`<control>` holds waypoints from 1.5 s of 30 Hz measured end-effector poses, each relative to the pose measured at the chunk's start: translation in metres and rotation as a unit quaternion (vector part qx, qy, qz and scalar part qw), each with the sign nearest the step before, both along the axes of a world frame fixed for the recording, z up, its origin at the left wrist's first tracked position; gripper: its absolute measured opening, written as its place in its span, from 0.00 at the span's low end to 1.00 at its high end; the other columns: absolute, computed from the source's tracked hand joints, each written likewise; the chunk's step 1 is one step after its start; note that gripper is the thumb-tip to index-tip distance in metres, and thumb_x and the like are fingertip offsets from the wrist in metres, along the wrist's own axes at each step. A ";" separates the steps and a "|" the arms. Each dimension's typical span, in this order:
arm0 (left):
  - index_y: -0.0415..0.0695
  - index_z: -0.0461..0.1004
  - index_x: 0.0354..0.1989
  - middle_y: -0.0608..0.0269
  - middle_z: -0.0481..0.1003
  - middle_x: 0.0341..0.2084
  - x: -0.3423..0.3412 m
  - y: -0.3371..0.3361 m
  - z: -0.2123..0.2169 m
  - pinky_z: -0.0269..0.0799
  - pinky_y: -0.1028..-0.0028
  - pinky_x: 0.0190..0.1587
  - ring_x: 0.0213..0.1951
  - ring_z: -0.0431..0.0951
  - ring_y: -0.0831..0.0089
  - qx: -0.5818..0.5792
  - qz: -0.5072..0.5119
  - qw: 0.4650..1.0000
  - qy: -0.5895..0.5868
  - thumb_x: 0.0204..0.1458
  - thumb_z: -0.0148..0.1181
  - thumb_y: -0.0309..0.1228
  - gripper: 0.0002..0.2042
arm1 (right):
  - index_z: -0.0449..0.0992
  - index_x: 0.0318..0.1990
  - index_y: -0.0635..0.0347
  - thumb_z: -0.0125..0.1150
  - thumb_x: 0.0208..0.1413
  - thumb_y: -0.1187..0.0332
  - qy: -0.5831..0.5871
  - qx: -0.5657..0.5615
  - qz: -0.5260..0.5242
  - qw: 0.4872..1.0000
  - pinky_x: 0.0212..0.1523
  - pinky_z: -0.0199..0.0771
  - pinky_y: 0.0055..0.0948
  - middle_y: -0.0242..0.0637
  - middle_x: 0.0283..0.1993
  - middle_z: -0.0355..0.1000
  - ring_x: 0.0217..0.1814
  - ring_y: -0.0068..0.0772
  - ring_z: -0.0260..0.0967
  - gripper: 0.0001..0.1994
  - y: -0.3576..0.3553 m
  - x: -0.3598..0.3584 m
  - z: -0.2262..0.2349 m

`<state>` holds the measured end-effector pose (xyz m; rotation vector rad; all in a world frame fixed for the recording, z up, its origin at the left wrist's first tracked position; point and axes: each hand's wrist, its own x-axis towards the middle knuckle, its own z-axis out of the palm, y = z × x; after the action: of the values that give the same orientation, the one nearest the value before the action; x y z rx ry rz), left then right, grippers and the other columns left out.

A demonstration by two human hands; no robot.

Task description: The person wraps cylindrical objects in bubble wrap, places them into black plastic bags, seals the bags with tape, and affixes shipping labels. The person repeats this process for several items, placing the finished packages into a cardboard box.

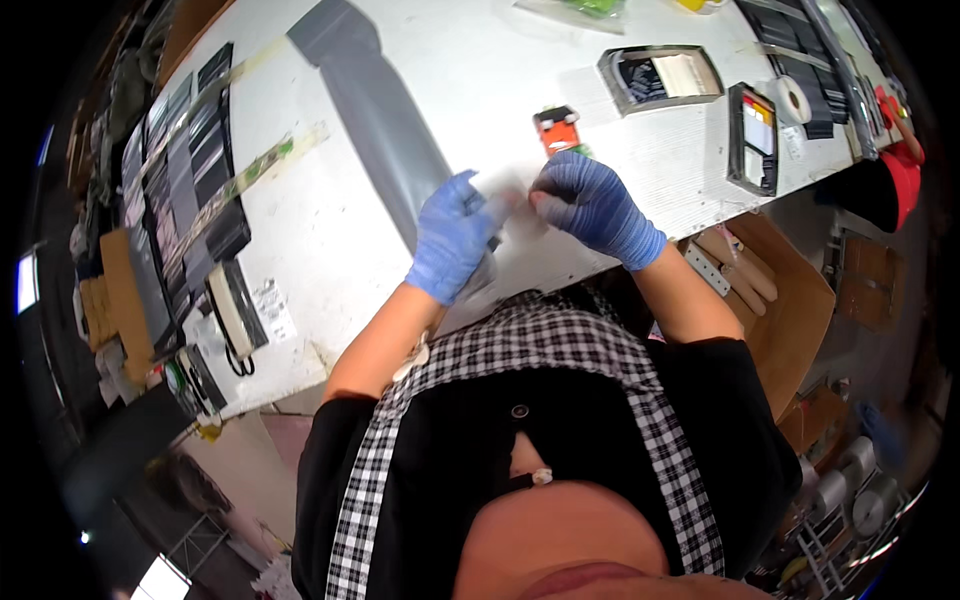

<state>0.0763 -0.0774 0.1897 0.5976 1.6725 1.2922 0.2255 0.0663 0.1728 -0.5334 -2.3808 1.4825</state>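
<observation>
Both my hands wear blue knit fingerless gloves and meet above the white table's near edge. My left hand [449,236] is closed on a small white slip [497,181], blurred by motion. My right hand [597,204] is pinched beside it; whether anything sits in its fingertips is hidden by blur. A long grey sleeve-like piece [385,130] lies flat, running from the far edge down to my left hand and partly under it. Just beyond my right hand lies a small orange, black and white item [557,131].
Two open boxes [663,78] [753,140] of small dark and pale pieces stand on the right, beside a white tape roll [792,101]. Dark and grey strips [190,160] line the left side. Below the table's right edge is a cardboard box [790,300] holding beige rolls. Another person [895,180] is at far right.
</observation>
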 end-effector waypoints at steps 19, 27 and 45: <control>0.49 0.79 0.34 0.63 0.75 0.26 -0.062 -0.090 -0.107 0.74 0.67 0.33 0.31 0.76 0.65 0.024 -0.081 0.754 0.652 0.45 0.68 0.32 0.08 | 0.78 0.44 0.64 0.67 0.55 0.68 -0.245 -0.327 -0.102 0.907 0.26 0.72 0.21 0.37 0.30 0.77 0.25 0.23 0.73 0.12 -0.090 -0.036 -0.080; 0.50 0.79 0.35 0.65 0.75 0.23 -0.054 -0.089 -0.089 0.73 0.67 0.31 0.28 0.76 0.65 -0.003 -0.094 0.781 0.617 0.48 0.65 0.33 0.07 | 0.74 0.39 0.61 0.66 0.56 0.69 -0.145 -0.310 -0.188 0.920 0.26 0.69 0.18 0.33 0.30 0.75 0.27 0.19 0.69 0.08 -0.104 -0.048 -0.095; 0.49 0.77 0.38 0.62 0.76 0.28 -0.054 -0.089 -0.095 0.75 0.64 0.35 0.33 0.77 0.61 -0.004 -0.140 0.784 0.604 0.50 0.63 0.32 0.07 | 0.77 0.51 0.42 0.69 0.47 0.48 -0.074 0.362 -0.100 0.924 0.58 0.61 0.52 0.52 0.63 0.58 0.61 0.58 0.58 0.23 -0.146 -0.035 -0.099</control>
<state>0.0227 -0.1663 0.0951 1.8594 2.4008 0.6143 0.1908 -0.0797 0.0743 -0.6742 -2.6443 0.4164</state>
